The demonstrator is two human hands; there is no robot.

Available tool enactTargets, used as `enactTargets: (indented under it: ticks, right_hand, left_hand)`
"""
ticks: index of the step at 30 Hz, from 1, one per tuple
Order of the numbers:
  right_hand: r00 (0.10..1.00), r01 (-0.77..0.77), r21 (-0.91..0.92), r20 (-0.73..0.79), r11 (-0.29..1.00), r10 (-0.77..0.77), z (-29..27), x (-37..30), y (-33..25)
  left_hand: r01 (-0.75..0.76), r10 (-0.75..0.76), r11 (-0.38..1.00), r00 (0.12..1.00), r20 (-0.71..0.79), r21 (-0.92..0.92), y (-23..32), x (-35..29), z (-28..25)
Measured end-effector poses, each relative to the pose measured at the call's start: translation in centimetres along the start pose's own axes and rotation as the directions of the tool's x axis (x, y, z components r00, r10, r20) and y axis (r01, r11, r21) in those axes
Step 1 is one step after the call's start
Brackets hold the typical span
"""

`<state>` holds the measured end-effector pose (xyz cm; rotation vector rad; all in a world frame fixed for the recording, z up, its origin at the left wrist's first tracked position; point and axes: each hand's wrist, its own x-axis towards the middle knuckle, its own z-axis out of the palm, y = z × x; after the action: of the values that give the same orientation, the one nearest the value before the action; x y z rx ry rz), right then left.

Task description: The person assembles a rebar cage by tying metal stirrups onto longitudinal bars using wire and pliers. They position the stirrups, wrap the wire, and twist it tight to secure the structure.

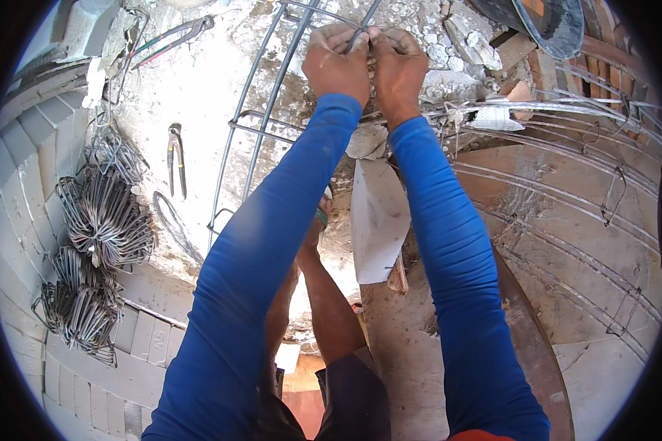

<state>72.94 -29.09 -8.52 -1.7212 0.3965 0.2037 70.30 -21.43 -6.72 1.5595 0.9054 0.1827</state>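
Note:
My left hand point(338, 62) and my right hand point(399, 70) are close together at the top of the view, beside a cage of steel bars point(280, 77). The fingers of my left hand are pinched round a dark steel bar that slants down from the upper edge. My right hand is closed too, its thumb nearly touching the left fingertips. Whatever thin piece it pinches is hidden by the fingers. Both arms, in blue sleeves, stretch forward over the cage, and the left sleeve point(265, 242) covers part of its bars.
Pincers with yellow and black handles point(175, 158) and red-and-green-handled pincers point(173, 40) lie on the left slab. Bundled stirrups point(107, 220) rest left, near a wire coil point(176, 224). Long steel bars point(566, 192) cross the right. A dark bucket point(555, 26) lies upper right.

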Motion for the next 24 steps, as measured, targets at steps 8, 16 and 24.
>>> enactTargets:
  ticks: [8,16,24]
  right_hand:
    - [0.996,0.083,0.007,-0.036,0.996,-0.083,0.2,0.2,1.3]
    - [0.886,0.456,-0.361,0.101,0.813,-0.452,-0.7,-0.7,-0.2]
    - [0.488,0.805,-0.594,0.662,-0.002,-0.569,-4.0,2.2,-2.7]
  left_hand:
    - [0.133,-0.144,0.962,0.989,-0.030,-0.237,-0.9,0.6,0.9]
    - [-0.333,0.332,0.938,0.943,0.031,0.096,-2.2,1.1,-0.3]
    - [-0.561,0.548,0.818,0.827,0.128,0.125,-3.0,2.0,-1.2]
